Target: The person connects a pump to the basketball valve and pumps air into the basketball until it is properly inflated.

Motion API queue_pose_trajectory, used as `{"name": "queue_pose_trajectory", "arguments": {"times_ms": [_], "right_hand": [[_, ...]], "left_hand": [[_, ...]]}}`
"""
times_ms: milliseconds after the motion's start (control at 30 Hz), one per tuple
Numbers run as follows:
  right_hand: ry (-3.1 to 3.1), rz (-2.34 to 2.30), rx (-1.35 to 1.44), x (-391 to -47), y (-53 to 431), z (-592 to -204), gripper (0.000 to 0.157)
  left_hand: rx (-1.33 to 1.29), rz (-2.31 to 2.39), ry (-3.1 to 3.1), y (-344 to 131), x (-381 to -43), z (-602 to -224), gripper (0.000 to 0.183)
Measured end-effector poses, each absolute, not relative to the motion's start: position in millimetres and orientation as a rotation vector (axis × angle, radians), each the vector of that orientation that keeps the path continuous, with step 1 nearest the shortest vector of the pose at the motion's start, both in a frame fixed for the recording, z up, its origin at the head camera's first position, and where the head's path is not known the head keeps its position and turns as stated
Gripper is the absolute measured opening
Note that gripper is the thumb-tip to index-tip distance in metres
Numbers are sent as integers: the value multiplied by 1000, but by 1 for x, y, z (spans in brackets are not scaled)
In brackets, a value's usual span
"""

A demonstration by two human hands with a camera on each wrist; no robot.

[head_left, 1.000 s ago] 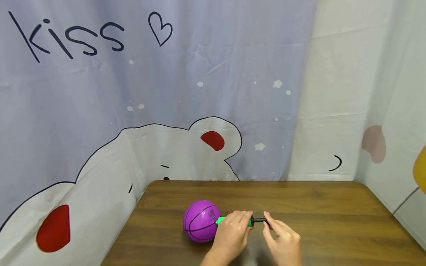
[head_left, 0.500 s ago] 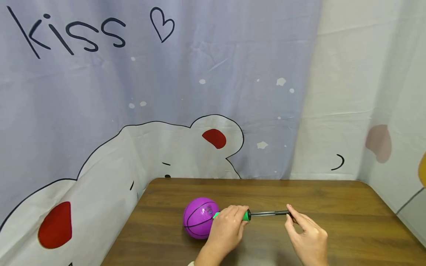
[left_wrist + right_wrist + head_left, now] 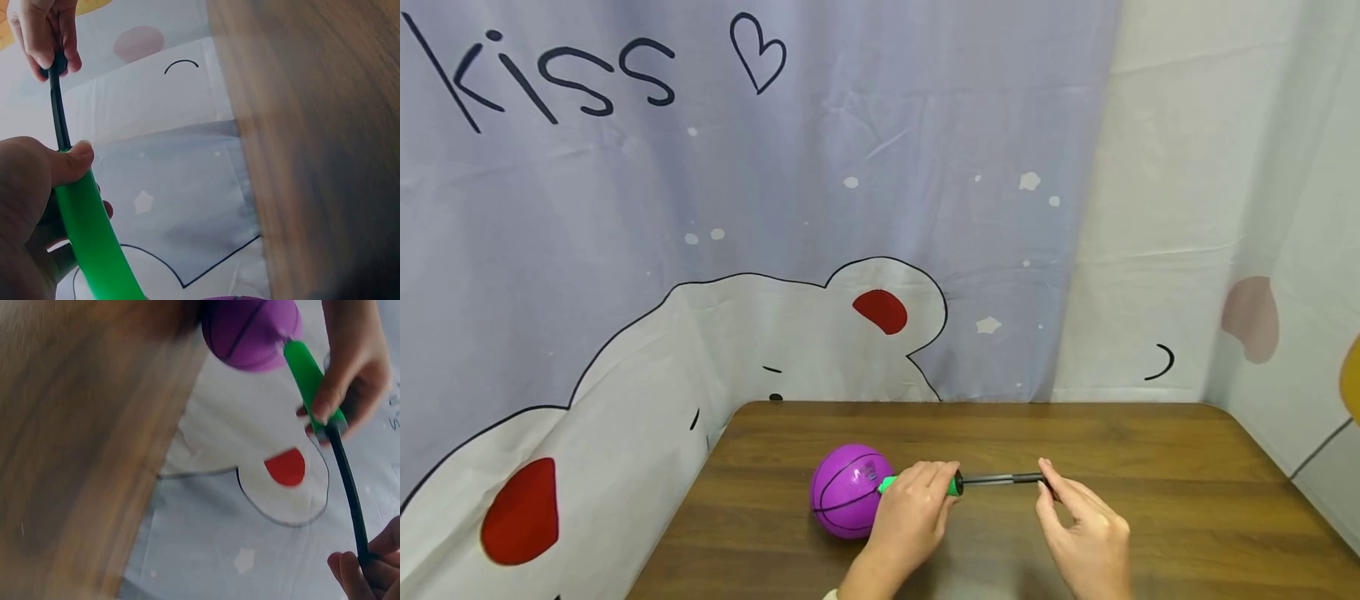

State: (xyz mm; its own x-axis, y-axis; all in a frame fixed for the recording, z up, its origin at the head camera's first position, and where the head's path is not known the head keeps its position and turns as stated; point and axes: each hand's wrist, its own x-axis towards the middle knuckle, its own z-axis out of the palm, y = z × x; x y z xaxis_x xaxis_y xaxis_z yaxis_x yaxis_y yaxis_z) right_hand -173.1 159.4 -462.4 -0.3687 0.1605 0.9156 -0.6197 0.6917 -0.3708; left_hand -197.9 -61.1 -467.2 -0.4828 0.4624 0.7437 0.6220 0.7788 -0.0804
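A purple ball (image 3: pixel 844 493) with black basketball lines sits on the wooden table, left of my hands. The nozzle end of a green hand pump (image 3: pixel 302 370) meets the ball's right side. My left hand (image 3: pixel 910 517) grips the pump's green barrel (image 3: pixel 100 244), fingers wrapped over it and thumb along its near end. Out of the barrel's right end comes the black rod (image 3: pixel 347 487), drawn well out. My right hand (image 3: pixel 1086 529) pinches the handle at the rod's far end between thumb and fingers; its grip is partly hidden in the head view.
The wooden table (image 3: pixel 1187 467) reaches back to a printed curtain (image 3: pixel 985 250) with bear drawings and lettering. Another stretch of curtain (image 3: pixel 1300 208) hangs along the right side.
My right hand has moved right, drawing the rod out of the barrel, then slightly back left in the last half second. The left hand keeps its grip beside the ball.
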Motion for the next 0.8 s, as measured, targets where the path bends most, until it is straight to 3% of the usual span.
{"name": "queue_pose_trajectory", "arguments": {"times_ms": [367, 800], "right_hand": [[-1867, 903, 483, -174, 124, -475, 36], [-1769, 853, 371, -183, 162, -468, 29]], "left_hand": [[-807, -209, -2131, -49, -196, -471, 49], [-809, -260, -2135, -61, -203, -472, 45]]}}
